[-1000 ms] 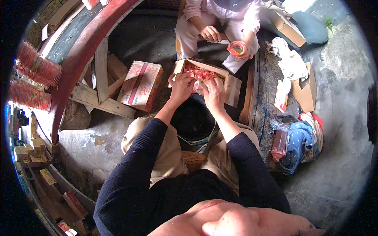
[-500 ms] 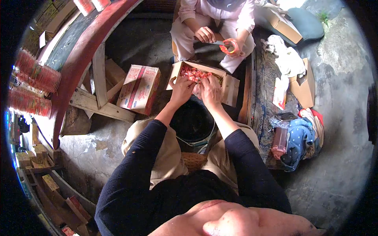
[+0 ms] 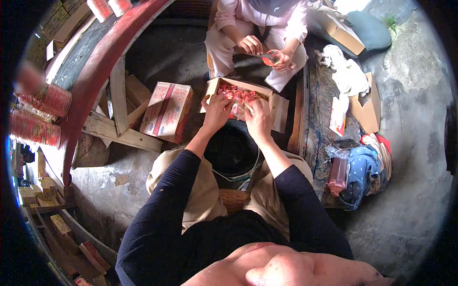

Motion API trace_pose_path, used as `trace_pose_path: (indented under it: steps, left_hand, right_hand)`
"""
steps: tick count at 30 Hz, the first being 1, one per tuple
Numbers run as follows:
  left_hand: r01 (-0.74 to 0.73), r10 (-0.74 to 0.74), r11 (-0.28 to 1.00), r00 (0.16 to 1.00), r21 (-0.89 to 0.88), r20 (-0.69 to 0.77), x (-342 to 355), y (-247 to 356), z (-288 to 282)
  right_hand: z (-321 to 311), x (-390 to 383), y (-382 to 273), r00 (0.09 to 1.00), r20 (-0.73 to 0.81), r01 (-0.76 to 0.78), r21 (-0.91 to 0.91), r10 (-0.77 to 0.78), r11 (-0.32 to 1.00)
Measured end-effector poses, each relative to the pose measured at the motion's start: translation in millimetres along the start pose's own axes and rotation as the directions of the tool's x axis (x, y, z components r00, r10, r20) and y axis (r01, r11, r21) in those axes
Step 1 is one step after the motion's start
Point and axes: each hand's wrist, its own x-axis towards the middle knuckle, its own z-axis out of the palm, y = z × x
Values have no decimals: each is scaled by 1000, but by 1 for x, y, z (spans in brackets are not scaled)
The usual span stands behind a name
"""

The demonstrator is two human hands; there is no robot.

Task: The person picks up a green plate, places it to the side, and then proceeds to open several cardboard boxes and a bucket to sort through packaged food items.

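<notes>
My left hand [image 3: 215, 108] and my right hand [image 3: 258, 112] are at the near side of an open cardboard box [image 3: 279, 112] full of small red pieces [image 3: 230, 89]. Both hands have bent fingers, closed on something small and pale-red between them that I cannot make out clearly. Below them a black bucket [image 3: 227, 150] stands between my knees.
Across from me a seated person [image 3: 255, 21] holds a blade and a red cup [image 3: 272, 58]. A closed carton [image 3: 164, 112] lies left of the open box. Stacked red containers [image 3: 40, 125] stand on a curved bench. Cloths [image 3: 350, 81] and boxes lie at right.
My hands keep working at the box, shifting slightly, the right one a little lower than half a second ago. The other person's blade has moved to the cup they hold.
</notes>
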Motion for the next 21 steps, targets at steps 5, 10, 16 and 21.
trace_pose_path:
  steps: [5,10,16,21]
  left_hand:
    - [6,-6,1000,1000,-16,-3,-2,-2,5]
    - [33,-32,999,999,-28,24,-4,0,2]
    - [-13,20,997,995,-71,95,-7,14,0]
    - [-23,23,994,1000,-102,-1,0,6,-5]
  right_hand:
    - [3,0,-4,997,55,65,-73,-61,995]
    - [17,0,-1,993,72,107,-133,-98,985]
    - [30,3,18,994,-2,-111,-54,111,992]
    - [20,3,18,975,-43,-210,124,217,970]
